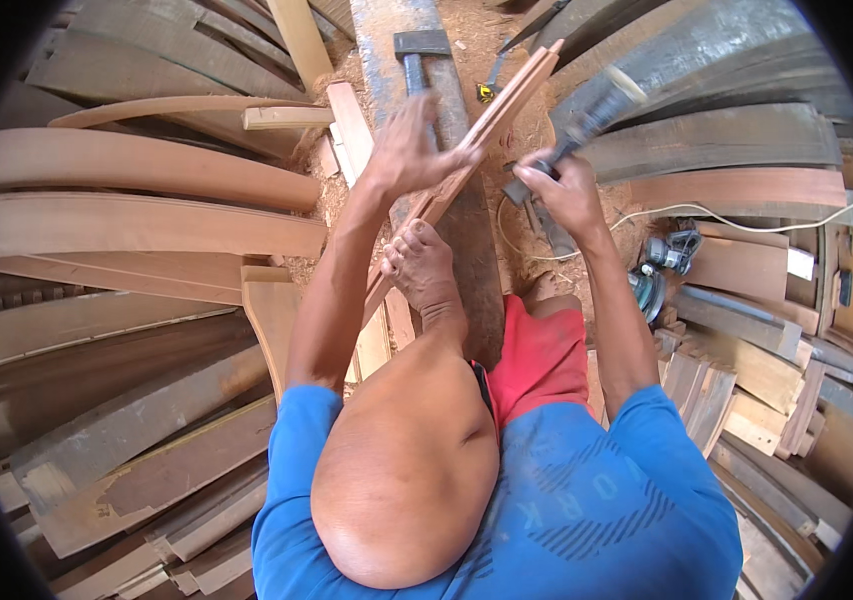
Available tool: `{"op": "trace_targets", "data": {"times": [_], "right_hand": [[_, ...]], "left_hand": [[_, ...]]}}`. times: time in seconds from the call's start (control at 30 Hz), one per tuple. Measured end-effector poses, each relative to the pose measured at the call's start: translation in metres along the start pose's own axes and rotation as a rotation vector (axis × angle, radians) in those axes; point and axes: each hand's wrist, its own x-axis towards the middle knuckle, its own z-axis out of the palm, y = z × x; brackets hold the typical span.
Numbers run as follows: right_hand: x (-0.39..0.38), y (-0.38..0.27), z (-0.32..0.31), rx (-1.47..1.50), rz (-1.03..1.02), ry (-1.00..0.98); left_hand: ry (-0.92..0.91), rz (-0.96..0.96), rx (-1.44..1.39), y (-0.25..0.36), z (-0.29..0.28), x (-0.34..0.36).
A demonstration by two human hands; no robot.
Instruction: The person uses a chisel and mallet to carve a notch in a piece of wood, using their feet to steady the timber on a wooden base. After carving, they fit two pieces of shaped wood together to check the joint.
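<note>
My left hand, motion-blurred with fingers apart, is at a long grooved reddish wood strip slanting across a weathered plank bench. My bare foot rests against the strip. My right hand is closed on a blurred dark tool with a pale upper end, right of the strip. Beyond my left hand a hammer-like tool with a dark head and blue-grey handle lies on the bench.
Curved boards are stacked at left, more planks at right. A power tool with a pale cord lies among shavings at right. A yellow tape measure and wood offcuts flank the bench.
</note>
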Motion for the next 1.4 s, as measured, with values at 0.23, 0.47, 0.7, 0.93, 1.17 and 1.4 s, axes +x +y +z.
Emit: {"op": "trace_targets", "data": {"times": [0.23, 0.47, 0.7, 0.93, 1.17, 1.4], "right_hand": [[-0.095, 0.043, -0.021, 0.351, 0.251, 0.186], [-0.107, 0.031, -0.045, 0.346, 0.264, 0.219], [-0.084, 0.022, -0.057, 0.436, 0.181, 0.256], [-0.075, 0.015, -0.052, 0.439, 0.177, 0.308], [-0.07, 0.03, -0.047, 0.522, 0.187, 0.307], [-0.061, 0.035, -0.05, 0.649, 0.188, 0.397]], "left_hand": [[-0.266, -0.26, 0.239, -0.051, 0.066, -0.024], [-0.081, 0.15, 0.321, -0.078, 0.07, -0.039], [-0.1, 0.07, 0.024, -0.122, 0.034, -0.066], [0.193, -0.079, 0.019, -0.134, 0.012, -0.106], [0.327, -0.148, 0.117, -0.143, 0.004, -0.133], [0.03, -0.512, -0.609, -0.168, 0.022, -0.167]]}}
